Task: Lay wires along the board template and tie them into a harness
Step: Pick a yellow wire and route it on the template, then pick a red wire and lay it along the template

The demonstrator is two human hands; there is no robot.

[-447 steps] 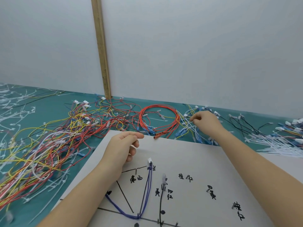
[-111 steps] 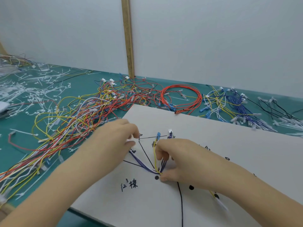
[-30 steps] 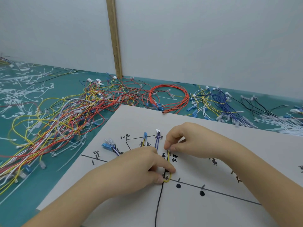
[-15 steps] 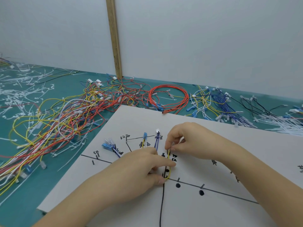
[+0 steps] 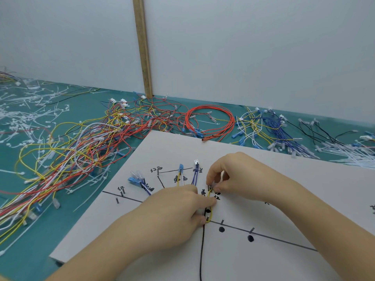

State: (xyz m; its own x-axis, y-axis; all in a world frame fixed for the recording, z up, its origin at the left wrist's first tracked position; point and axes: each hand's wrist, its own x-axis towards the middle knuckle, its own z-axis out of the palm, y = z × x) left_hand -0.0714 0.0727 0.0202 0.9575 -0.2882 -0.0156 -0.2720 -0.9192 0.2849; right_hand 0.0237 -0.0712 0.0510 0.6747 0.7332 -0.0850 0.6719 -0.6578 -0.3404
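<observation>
1. The fingers (image 5: 212, 180) of the right hand (image 5: 241, 177) are curled together, pinching the upper end of a yellow wire (image 5: 211, 211) at about 12 o'clock from the template's junction. What they hold at that tip is too small to tell.
2. The left hand (image 5: 172, 213) presses down on the board template (image 5: 263, 260), forefinger and thumb closed round the wire's lower loop where the drawn lines meet.
3. Laid already: a purple wire with a white plug (image 5: 195, 171) and a yellow-white pair with a blue terminal (image 5: 180, 173), at 11 o'clock from the left hand; more blue terminals (image 5: 135, 179) at 10 o'clock.
4. The wire looks thin, light and springy, likely to lift off the line unless pinned. Better held by the insulation close to the terminal and at the bend.
5. Loose wire piles (image 5: 85, 145) and an orange coil (image 5: 209, 122) lie on the green worktop (image 5: 30, 246), from 9 to 1 o'clock beyond the board.
</observation>
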